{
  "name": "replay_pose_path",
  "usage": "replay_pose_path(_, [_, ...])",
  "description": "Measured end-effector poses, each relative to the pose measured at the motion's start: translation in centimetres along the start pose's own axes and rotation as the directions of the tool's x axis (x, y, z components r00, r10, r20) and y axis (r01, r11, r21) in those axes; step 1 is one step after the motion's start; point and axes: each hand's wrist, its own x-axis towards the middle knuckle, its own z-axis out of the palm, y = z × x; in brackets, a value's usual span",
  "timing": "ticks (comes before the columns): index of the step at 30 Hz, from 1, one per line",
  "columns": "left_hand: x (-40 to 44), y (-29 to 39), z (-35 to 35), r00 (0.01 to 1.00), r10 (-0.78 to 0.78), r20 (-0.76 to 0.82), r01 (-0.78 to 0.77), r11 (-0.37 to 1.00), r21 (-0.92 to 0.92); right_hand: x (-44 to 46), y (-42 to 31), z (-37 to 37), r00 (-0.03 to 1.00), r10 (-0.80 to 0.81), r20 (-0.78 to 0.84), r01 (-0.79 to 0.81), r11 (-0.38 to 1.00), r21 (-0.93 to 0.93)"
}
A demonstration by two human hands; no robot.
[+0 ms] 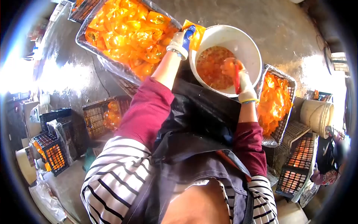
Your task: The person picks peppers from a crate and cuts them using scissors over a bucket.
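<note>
My left hand [179, 40], in a white glove, is closed on an orange plastic packet [198, 34] beside the left rim of a white bucket [247, 46]. Something blue [189, 34] shows at its fingers; I cannot tell what it is. Inside the bucket, an orange-red mixture of small pieces [214, 63] covers the bottom. Over this mixture is my right hand [238, 74], also gloved, its fingers stained orange. These fingers are closed round a narrow red handle [237, 83]; the tool's working end is hidden.
A plastic-lined crate [84, 39] heaped with orange packets stands left of the bucket. Another lined crate [291, 97] of packets is at the right. More crates [56, 155] stand further left, and stacked crates [294, 175] at right. A person [328, 171] is at the right edge.
</note>
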Motion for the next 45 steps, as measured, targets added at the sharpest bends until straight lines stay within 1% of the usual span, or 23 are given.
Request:
replay_pose_path(2, [-0.7,1.8,0.4,0.993,0.077,0.088,-0.072,0.996,-0.056,0.1,0.5,1.2,0.997,0.017,0.074,-0.006,0.988,-0.155])
replay_pose_path(3, [-1.3,2.1,1.0,0.981,0.036,0.191,0.037,0.930,-0.365,-0.1,0.3,1.6,0.995,0.034,0.096,-0.020,0.990,-0.143])
replay_pose_path(5, [-2.0,2.8,2.9,0.912,0.054,0.407,0.323,0.517,-0.793,-0.7,-0.3,2.1,0.988,0.067,0.139,-0.050,0.991,-0.122])
replay_pose_path(7, [-2.1,2.8,3.8,0.884,0.070,0.462,0.336,0.594,-0.731,-0.5,-0.5,2.4,0.981,0.051,0.188,-0.035,0.995,-0.091])
replay_pose_path(9, [-4.5,4.3,4.1,0.884,0.180,0.430,0.274,0.547,-0.791,-0.7,-0.8,3.0,0.973,0.058,0.224,-0.050,0.998,-0.040])
replay_pose_path(10, [-5.4,4.8,4.3,0.894,0.171,0.415,0.262,0.552,-0.792,-1.0,-1.2,3.3,0.979,0.075,0.190,-0.025,0.968,-0.251])
replay_pose_path(13, [-4.8,3.4,4.6,0.850,0.282,0.445,0.225,0.571,-0.790,-1.6,-2.9,3.4,0.964,0.238,0.120,-0.185,0.921,-0.344])
replay_pose_path(14, [-3.7,2.1,5.4,0.857,0.242,0.455,0.266,0.547,-0.794,-1.8,-3.2,4.0,0.973,0.230,0.025,-0.202,0.897,-0.393])
replay_pose_path(17, [-4.5,2.8,5.5,0.891,0.087,0.445,0.357,0.472,-0.806,-1.4,-2.4,3.5,0.988,0.153,-0.008,-0.134,0.842,-0.522])
replay_pose_path(18, [-5.4,2.8,5.0,0.903,0.071,0.424,0.289,0.631,-0.720,-1.3,-2.3,3.3,0.986,0.166,-0.031,-0.158,0.842,-0.516])
replay_pose_path(19, [-5.5,3.2,4.6,0.840,-0.044,0.540,0.456,0.597,-0.660,-1.0,-2.1,2.9,0.982,0.180,-0.054,-0.182,0.841,-0.509])
replay_pose_path(20, [-4.8,2.3,5.3,0.839,-0.030,0.543,0.417,0.675,-0.608,-0.7,-1.7,2.4,0.978,0.194,-0.077,-0.206,0.841,-0.501])
replay_pose_path(21, [-4.0,1.0,6.1,0.836,-0.016,0.549,0.375,0.747,-0.549,1.2,1.0,0.7,0.995,0.071,-0.064,-0.095,0.797,-0.596])
replay_pose_path(22, [-3.8,0.3,6.6,0.829,-0.053,0.556,0.421,0.713,-0.561,4.1,5.4,-2.0,0.998,-0.052,-0.039,0.011,0.729,-0.684])
replay_pose_path(24, [-3.9,-0.4,7.3,0.810,-0.123,0.574,0.509,0.634,-0.582,2.9,4.0,-0.5,0.994,-0.055,-0.093,-0.053,0.507,-0.860])
replay_pose_path(28, [-3.1,-1.6,8.1,0.817,-0.198,0.541,0.454,0.799,-0.393,2.0,3.2,0.9,0.988,0.101,-0.118,-0.154,0.535,-0.831])
replay_pose_path(31, [-2.0,-3.4,9.1,0.812,-0.312,0.494,0.493,0.819,-0.293,1.7,2.4,1.5,0.989,0.079,-0.124,-0.147,0.438,-0.887])
replay_pose_path(32, [-0.4,-5.3,9.7,0.853,-0.145,0.502,0.058,0.981,0.184,2.3,3.2,1.0,0.989,0.092,-0.115,-0.145,0.477,-0.867])
replay_pose_path(35, [-0.4,-5.8,9.9,0.918,-0.063,0.391,-0.125,0.891,0.436,3.7,5.1,-0.4,0.981,0.161,-0.107,-0.182,0.591,-0.786])
replay_pose_path(37, [-1.4,-4.5,9.0,0.934,-0.021,0.356,-0.149,0.884,0.442,2.7,3.6,0.8,0.961,0.251,-0.119,-0.260,0.657,-0.708])
replay_pose_path(41, [0.2,-6.0,11.1,0.884,-0.138,0.446,-0.076,0.900,0.429,3.9,6.0,-1.3,0.993,0.116,-0.015,-0.101,0.781,-0.616])
replay_pose_path(42, [1.2,-7.5,12.0,0.870,-0.101,0.482,-0.156,0.871,0.465,5.6,7.6,-2.9,0.991,0.134,0.002,-0.105,0.788,-0.607])
replay_pose_path(45, [2.6,-9.3,13.5,0.833,0.004,0.554,-0.414,0.667,0.619,3.7,3.7,-0.3,0.989,0.135,-0.053,-0.119,0.543,-0.831])
